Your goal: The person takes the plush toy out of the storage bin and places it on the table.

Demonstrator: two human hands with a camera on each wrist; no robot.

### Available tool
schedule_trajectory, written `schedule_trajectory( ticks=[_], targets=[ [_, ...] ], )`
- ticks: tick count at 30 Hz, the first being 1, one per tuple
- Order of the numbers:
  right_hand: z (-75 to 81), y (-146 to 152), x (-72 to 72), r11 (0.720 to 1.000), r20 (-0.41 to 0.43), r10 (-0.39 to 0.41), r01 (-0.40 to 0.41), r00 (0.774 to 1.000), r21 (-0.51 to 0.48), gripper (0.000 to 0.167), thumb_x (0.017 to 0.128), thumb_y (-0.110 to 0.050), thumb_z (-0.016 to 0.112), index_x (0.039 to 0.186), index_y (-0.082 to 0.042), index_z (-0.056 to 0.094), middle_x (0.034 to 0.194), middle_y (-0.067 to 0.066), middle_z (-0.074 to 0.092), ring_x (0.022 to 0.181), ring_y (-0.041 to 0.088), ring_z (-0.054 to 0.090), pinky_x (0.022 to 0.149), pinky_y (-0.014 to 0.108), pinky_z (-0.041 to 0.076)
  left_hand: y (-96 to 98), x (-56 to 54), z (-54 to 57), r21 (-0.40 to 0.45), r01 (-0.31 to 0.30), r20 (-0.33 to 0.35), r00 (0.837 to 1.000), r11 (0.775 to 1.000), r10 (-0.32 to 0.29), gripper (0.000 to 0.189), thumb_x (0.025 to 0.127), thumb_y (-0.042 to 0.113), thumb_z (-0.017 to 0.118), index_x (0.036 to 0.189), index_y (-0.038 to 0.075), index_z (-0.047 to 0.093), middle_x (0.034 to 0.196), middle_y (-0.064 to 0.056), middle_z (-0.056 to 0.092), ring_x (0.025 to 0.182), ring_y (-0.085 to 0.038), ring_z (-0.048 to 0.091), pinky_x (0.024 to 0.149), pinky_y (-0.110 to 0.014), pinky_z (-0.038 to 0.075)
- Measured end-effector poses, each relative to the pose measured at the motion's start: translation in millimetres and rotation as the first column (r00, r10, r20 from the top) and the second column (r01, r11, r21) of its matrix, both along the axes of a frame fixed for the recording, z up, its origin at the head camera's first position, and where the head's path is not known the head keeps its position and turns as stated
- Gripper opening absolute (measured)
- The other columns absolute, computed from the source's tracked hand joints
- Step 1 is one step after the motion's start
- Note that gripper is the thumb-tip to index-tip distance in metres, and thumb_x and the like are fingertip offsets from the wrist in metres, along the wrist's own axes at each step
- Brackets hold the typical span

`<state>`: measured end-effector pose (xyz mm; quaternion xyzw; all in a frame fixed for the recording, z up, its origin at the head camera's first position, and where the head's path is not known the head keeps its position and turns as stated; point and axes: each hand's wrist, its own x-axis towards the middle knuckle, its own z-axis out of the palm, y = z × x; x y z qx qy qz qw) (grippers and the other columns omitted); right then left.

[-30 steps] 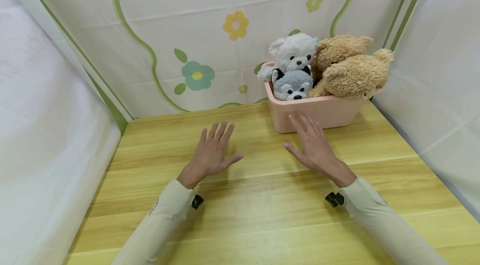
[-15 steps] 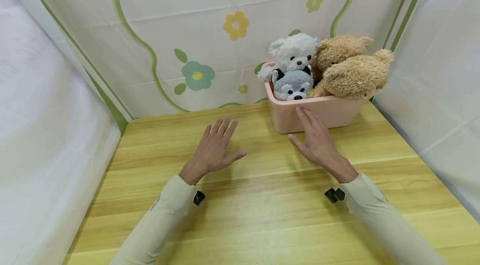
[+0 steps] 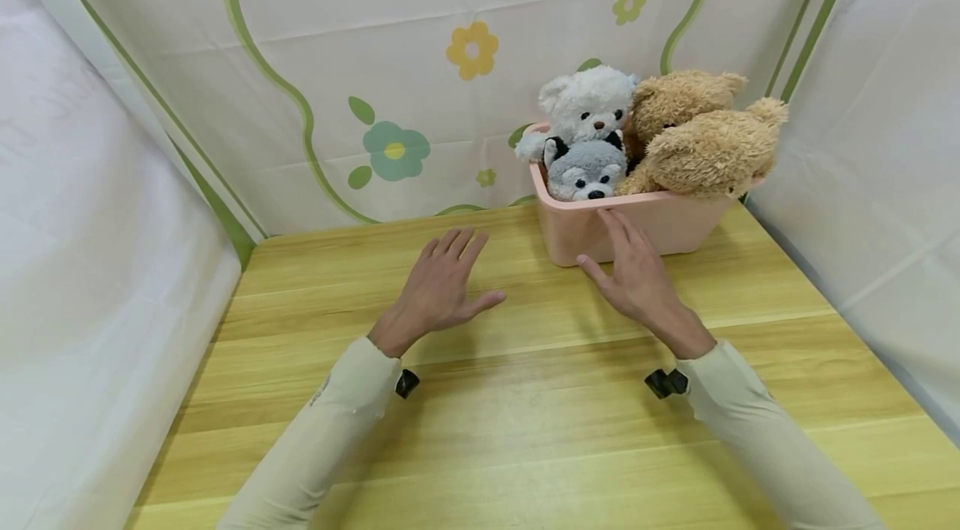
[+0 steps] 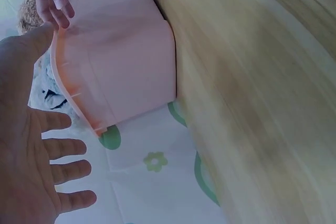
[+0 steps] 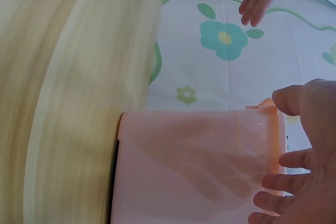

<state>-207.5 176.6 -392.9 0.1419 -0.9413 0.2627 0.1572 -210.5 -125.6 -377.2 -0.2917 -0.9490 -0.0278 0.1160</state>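
A pink plastic bin (image 3: 667,226) stands at the back right of the table, filled with plush toys. In it sit a white plush bear (image 3: 592,101), a grey husky plush (image 3: 587,170) and two tan teddy bears, one (image 3: 712,151) leaning over the front rim. My right hand (image 3: 641,284) reaches over the table before the bin, fingers extended, fingertips overlapping its front wall just under the rim in the head view. My left hand (image 3: 435,288) hovers over the table left of the bin, fingers straight and thumb spread, holding nothing.
The wood-grain table (image 3: 495,430) reaches back to a white curtain (image 3: 337,38) printed with flowers and green vines. White cloth also hangs along the left (image 3: 97,263) and right sides. Small black cameras (image 3: 407,384) sit at both wrists.
My left hand has moved a little forward and to the right. The right hand has shifted slightly forward, its fingers drawing closer together near the bin's rim. The bin and toys have stayed still.
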Motion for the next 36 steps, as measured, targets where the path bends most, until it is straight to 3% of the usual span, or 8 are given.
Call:
schedule_trajectory(
  ticks=[16, 24, 30, 36],
  targets=[
    [4.1, -2, -1.4, 0.992, 0.011, -0.041, 0.042, 0.999, -0.118, 0.075, 0.096, -0.035, 0.062, 0.155, -0.009, 0.024, 0.153, 0.024, 0.035, 0.137, 0.047, 0.036, 0.109, 0.063, 0.032, 19.1, -15.2, 16.6, 0.042, 0.031, -0.002, 1.0, 0.999, -0.031, 0.088, 0.089, 0.071, 0.049, 0.151, 0.011, 0.035, 0.152, -0.013, 0.043, 0.14, -0.032, 0.04, 0.112, -0.052, 0.037],
    [1.8, -3, -2.8, 0.965, -0.009, -0.057, 0.053, 0.998, -0.255, 0.069, 0.097, -0.033, 0.061, 0.152, -0.005, 0.029, 0.147, 0.023, 0.044, 0.134, 0.043, 0.042, 0.102, 0.063, 0.037, 31.4, -22.9, 29.2, 0.022, 0.044, -0.009, 0.999, 0.999, -0.044, 0.088, 0.089, 0.072, 0.047, 0.152, 0.012, 0.034, 0.149, -0.011, 0.045, 0.136, -0.029, 0.045, 0.11, -0.049, 0.039],
    [3.0, -4, -6.3, 0.899, 0.055, -0.055, 0.074, 0.997, -0.431, 0.062, 0.098, -0.033, 0.058, 0.148, -0.006, 0.032, 0.141, 0.02, 0.048, 0.132, 0.04, 0.045, 0.108, 0.056, 0.038, 39.1, -29.2, 38.5, 0.011, 0.054, -0.019, 0.998, 0.998, -0.054, 0.088, 0.089, 0.072, 0.047, 0.153, 0.014, 0.03, 0.149, -0.009, 0.044, 0.137, -0.029, 0.044, 0.108, -0.048, 0.041],
    [5.3, -8, -11.0, 0.771, 0.092, -0.075, 0.116, 0.993, -0.626, 0.052, 0.097, -0.028, 0.058, 0.14, -0.006, 0.039, 0.131, 0.017, 0.052, 0.125, 0.03, 0.051, 0.109, 0.042, 0.041, 51.6, -37.2, 47.5, 0.024, 0.059, 0.001, 0.998, 0.998, -0.059, 0.087, 0.089, 0.072, 0.046, 0.152, 0.014, 0.031, 0.15, -0.01, 0.043, 0.138, -0.03, 0.043, 0.111, -0.049, 0.039]
  ],
)
